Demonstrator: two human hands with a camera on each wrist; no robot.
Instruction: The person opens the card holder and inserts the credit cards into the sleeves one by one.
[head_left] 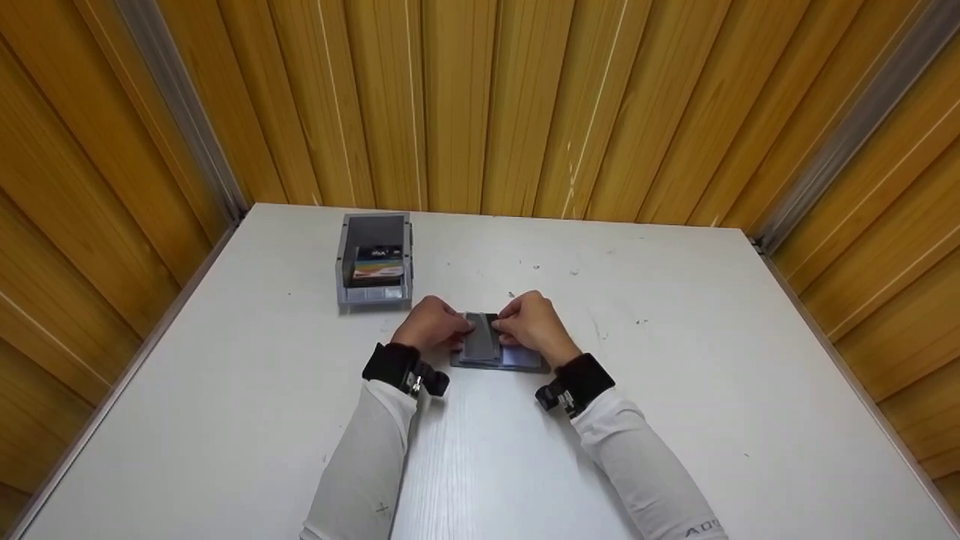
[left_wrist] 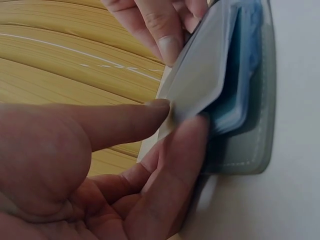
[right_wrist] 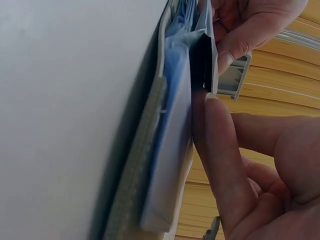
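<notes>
A card holder (head_left: 517, 366) with a grey-green stitched cover and clear plastic sleeves (left_wrist: 241, 102) lies opened on the white table. My left hand (head_left: 430, 324) is at its left side, thumb and fingers pinching the edge of a raised sleeve leaf (left_wrist: 202, 65). From the other side my right hand (head_left: 537, 322) grips the same leaf near its top right, thumb and index finger at its edge. In the right wrist view a dark gap shows between this leaf and the bluish sleeves (right_wrist: 172, 125) below. Whether a card sits inside the raised leaf I cannot tell.
A grey plastic bin (head_left: 375, 295) stands behind and left of the hands, with several cards (head_left: 379, 268) inside. The white table (head_left: 690, 420) reaches back to yellow wood-look wall panels (head_left: 517, 105). Both wrists wear black straps with small cameras.
</notes>
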